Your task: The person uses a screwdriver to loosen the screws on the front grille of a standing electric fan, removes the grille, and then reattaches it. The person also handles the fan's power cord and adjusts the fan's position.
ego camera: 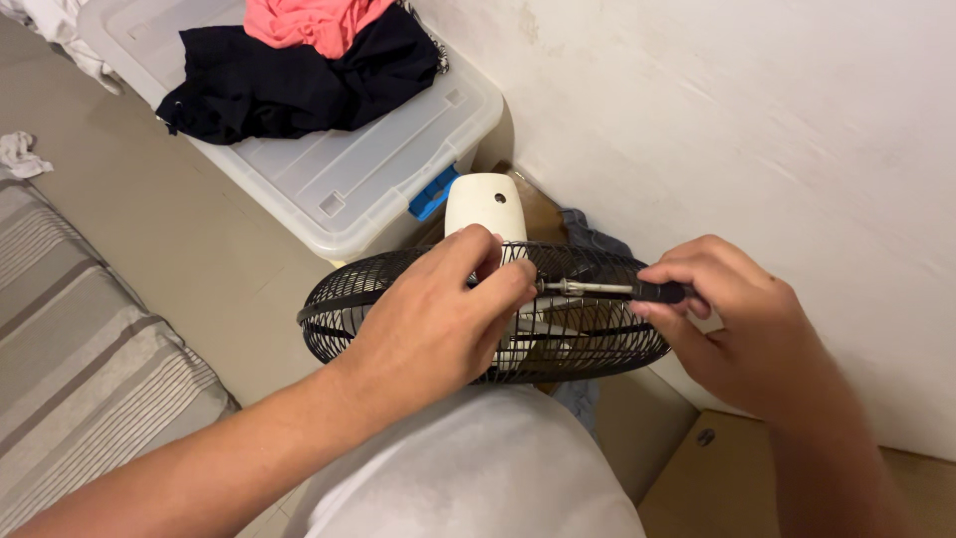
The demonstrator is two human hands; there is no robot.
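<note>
Left hand [438, 324] fingers pinch the fan grille [588, 344], right hand [732, 319] fingers grip a screwdriver [622, 290], storage bin [339, 189] behind.

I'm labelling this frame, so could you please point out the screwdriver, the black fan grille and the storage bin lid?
screwdriver [607, 290]: head view, on its metal shaft.
black fan grille [597, 344]: head view, on the wire mesh's right part.
storage bin lid [398, 149]: head view, on bare translucent plastic.

Tiled floor [179, 229] carries a clear storage bin [339, 169]; fan base apparently hidden.
</note>
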